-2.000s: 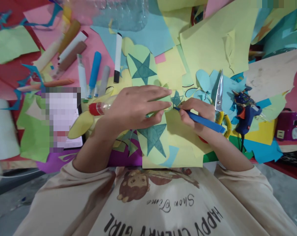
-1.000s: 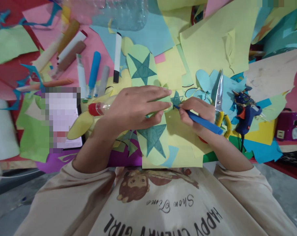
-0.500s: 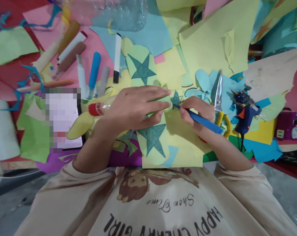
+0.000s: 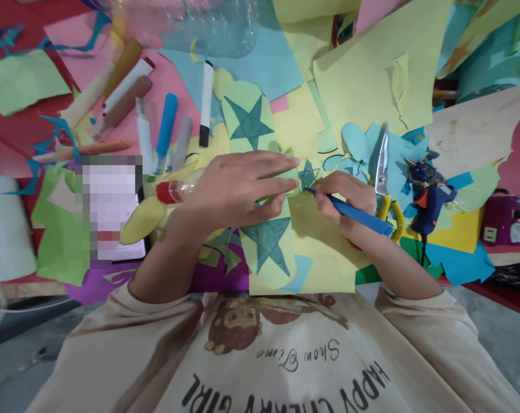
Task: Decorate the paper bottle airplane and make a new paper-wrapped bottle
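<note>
My left hand [image 4: 238,186] lies flat, fingers stretched out, pressing on a light green paper strip [image 4: 264,229] that carries drawn teal stars. My right hand [image 4: 344,198] is closed on a blue marker [image 4: 359,215], its tip touching a small teal star [image 4: 308,174] just past my left fingertips. One large star [image 4: 248,121] shows above my left hand and another [image 4: 267,241] below it. The strip's middle is hidden under my left hand.
Several markers [image 4: 165,129] and a black-capped one [image 4: 205,100] lie at the upper left. Scissors [image 4: 384,160] and a blue glue gun [image 4: 427,195] sit right of my right hand. Coloured paper sheets and scraps cover the table; a clear plastic bottle [image 4: 217,26] lies at the top.
The marker tip has shifted slightly around the small star, up toward it and back down. My left hand has stayed pressed on the strip.
</note>
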`<state>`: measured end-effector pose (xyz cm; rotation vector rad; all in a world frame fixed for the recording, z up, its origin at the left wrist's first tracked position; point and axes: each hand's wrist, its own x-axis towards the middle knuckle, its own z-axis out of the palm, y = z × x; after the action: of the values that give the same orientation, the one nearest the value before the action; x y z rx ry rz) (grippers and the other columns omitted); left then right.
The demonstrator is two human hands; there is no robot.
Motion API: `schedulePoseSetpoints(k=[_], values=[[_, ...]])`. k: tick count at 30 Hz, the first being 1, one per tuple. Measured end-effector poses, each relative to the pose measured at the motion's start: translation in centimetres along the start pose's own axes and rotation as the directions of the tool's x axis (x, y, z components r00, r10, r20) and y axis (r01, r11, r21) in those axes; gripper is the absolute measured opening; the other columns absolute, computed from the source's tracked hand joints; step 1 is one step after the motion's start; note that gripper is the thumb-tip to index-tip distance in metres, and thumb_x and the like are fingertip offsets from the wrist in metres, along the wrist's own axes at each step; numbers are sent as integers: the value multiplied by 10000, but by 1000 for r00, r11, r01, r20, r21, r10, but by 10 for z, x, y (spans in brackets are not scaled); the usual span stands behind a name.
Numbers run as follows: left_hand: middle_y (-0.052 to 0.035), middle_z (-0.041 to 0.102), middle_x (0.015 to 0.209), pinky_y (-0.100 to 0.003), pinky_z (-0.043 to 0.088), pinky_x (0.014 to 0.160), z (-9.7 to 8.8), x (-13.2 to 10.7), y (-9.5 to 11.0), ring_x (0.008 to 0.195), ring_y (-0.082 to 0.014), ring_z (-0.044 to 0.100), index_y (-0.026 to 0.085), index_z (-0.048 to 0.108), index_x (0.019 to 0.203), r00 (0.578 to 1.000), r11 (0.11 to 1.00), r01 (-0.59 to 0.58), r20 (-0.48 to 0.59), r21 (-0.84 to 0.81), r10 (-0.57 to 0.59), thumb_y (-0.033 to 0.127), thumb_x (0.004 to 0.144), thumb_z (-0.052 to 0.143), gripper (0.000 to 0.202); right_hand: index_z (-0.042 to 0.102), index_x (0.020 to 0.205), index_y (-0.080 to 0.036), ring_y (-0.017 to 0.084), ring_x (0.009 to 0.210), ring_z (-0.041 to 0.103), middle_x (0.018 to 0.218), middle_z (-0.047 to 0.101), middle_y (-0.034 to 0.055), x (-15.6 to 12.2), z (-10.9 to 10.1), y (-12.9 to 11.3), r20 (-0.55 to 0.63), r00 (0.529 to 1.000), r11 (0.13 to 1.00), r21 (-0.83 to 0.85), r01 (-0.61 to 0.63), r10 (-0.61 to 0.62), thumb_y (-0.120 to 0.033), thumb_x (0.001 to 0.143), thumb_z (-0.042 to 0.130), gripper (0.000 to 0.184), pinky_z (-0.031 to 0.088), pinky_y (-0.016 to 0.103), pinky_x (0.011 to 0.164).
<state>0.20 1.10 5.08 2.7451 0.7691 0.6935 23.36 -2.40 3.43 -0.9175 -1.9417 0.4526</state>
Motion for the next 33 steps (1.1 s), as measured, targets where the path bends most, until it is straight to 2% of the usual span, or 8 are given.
schedulePoseSetpoints(k=[4,10,14,21,23,26,30,33], values=[[-29,710,1311,-379,630,889,-1,1,0,1097,-237,726,272,696,1069,1000,1000,-4,16,14,3,170,927,502,261,527,862,-272,158,637,626,708,635,-18,0,1,1,-27,1000,1000,9,-10,10,-102,874,578,178,539,302,574],[-45,729,1274,-389,641,865,0,2,1,1074,-242,737,260,698,1058,1000,999,2,17,35,-2,166,923,507,251,507,831,-281,169,643,614,688,618,-12,1,-3,-2,69,997,999,-23,-41,43,-76,871,567,217,518,311,564],[-47,723,1288,-392,637,883,1,1,1,1084,-251,736,259,708,1067,1000,1000,-5,-9,11,5,147,904,540,260,491,832,-276,165,621,612,673,609,-17,2,-3,-3,45,999,1000,-14,-14,15,-84,862,575,212,515,306,549],[-50,739,1256,-368,644,870,1,2,2,1057,-234,747,242,708,1032,999,998,-25,-21,66,27,142,912,531,236,509,779,-254,138,590,596,652,589,-34,0,0,-1,-4,999,999,18,-42,42,-116,875,568,178,500,283,537],[-55,738,1257,-360,643,877,1,2,2,1064,-228,745,236,705,1029,999,997,-36,-19,72,38,145,917,528,229,549,777,-248,132,588,601,658,596,-34,-3,-1,3,-92,992,995,64,-75,81,-170,896,576,146,499,279,534],[-61,733,1268,-360,640,885,1,2,2,1090,-231,737,230,706,1039,999,997,-38,-4,65,38,142,916,530,232,639,865,-266,157,620,637,749,665,-2,-8,-5,10,-200,955,973,117,-199,219,-301,940,594,94,524,315,547],[-53,725,1285,-366,636,900,2,1,1,1115,-236,727,246,717,1040,999,998,-23,26,63,21,155,914,532,242,664,896,-274,158,594,639,763,685,4,-7,-10,18,-154,918,922,195,-333,364,-420,952,598,170,524,321,520],[-56,729,1276,-388,637,907,3,1,1,1108,-243,729,252,723,1034,1000,997,-15,24,70,14,175,923,522,243,642,825,-241,134,575,625,695,659,-13,-2,-9,17,-111,930,917,245,-316,350,-414,905,668,193,507,283,504]])
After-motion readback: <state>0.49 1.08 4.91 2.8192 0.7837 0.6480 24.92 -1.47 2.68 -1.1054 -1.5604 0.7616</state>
